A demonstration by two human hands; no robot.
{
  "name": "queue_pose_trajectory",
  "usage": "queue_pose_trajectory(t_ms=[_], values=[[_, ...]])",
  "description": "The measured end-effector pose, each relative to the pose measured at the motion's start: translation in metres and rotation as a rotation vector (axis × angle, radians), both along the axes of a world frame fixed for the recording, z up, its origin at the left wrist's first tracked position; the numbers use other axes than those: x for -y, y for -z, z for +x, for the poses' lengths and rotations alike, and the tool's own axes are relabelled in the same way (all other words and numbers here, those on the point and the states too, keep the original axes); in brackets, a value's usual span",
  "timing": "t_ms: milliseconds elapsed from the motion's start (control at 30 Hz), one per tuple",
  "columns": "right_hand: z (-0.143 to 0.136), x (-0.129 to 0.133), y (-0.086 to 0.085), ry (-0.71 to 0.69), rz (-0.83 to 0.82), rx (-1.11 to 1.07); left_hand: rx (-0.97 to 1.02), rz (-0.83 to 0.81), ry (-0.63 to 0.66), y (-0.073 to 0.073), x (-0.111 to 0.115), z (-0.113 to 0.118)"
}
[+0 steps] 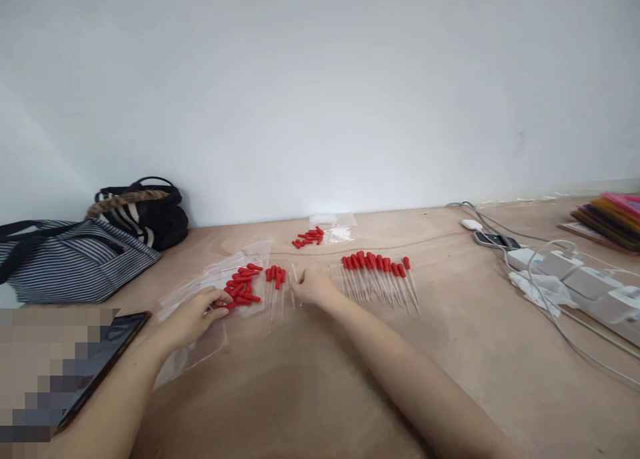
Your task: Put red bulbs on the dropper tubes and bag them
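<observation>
My left hand (203,310) is at the near-left edge of a pile of red rubber bulbs (243,286), its thumb and fingers closed around one bulb. The pile lies on clear plastic bags (193,349). To the right, my right hand (314,286) is closed over the table, fingertips pinching a thin clear dropper tube (293,299). Between my hands lie a few droppers with red bulbs (275,274) fitted on their tubes. Right of my right hand, a row of several more red-topped droppers (380,264) lies side by side, tubes toward me.
More loose red bulbs (310,237) lie by a clear bag (337,227) near the wall. At left are a striped bag (85,259), a black bag (160,212) and a tablet (107,362). A power strip (575,279) with cables and colored sheets (610,219) are at right.
</observation>
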State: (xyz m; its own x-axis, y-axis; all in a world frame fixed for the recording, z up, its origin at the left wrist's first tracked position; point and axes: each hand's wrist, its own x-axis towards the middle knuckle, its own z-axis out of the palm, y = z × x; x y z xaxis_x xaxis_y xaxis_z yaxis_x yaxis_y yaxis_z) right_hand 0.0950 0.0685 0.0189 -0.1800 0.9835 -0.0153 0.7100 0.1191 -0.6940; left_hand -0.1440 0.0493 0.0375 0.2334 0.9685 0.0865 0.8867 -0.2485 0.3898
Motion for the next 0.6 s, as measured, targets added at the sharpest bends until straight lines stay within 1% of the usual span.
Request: queue_pose_trajectory(t_ms=[100, 167, 200, 267, 367, 433, 500, 600], values=[[0.027, 0.008, -0.008, -0.031, 0.071, -0.038, 0.024, 0.021, 0.032, -0.009, 0.004, 0.008], [0.051, 0.016, -0.011, -0.069, 0.102, -0.07, 0.123, 0.036, 0.093, -0.01, 0.009, 0.023], [0.064, 0.021, -0.011, -0.102, 0.115, -0.1, 0.205, 0.033, 0.129, -0.008, 0.013, 0.035], [0.09, 0.031, -0.006, -0.181, 0.137, -0.261, 0.392, 0.0, 0.172, 0.0, 0.021, 0.064], [0.12, 0.045, 0.007, -0.19, 0.131, -0.408, 0.587, -0.119, 0.219, 0.017, 0.037, 0.113], [0.132, 0.053, 0.017, -0.189, 0.137, -0.461, 0.653, -0.197, 0.265, 0.026, 0.045, 0.141], [0.138, 0.06, 0.024, -0.16, 0.156, -0.442, 0.714, -0.235, 0.291, 0.033, 0.051, 0.159], [0.139, 0.07, 0.029, -0.123, 0.206, -0.34, 0.758, -0.242, 0.269, 0.043, 0.052, 0.168]])
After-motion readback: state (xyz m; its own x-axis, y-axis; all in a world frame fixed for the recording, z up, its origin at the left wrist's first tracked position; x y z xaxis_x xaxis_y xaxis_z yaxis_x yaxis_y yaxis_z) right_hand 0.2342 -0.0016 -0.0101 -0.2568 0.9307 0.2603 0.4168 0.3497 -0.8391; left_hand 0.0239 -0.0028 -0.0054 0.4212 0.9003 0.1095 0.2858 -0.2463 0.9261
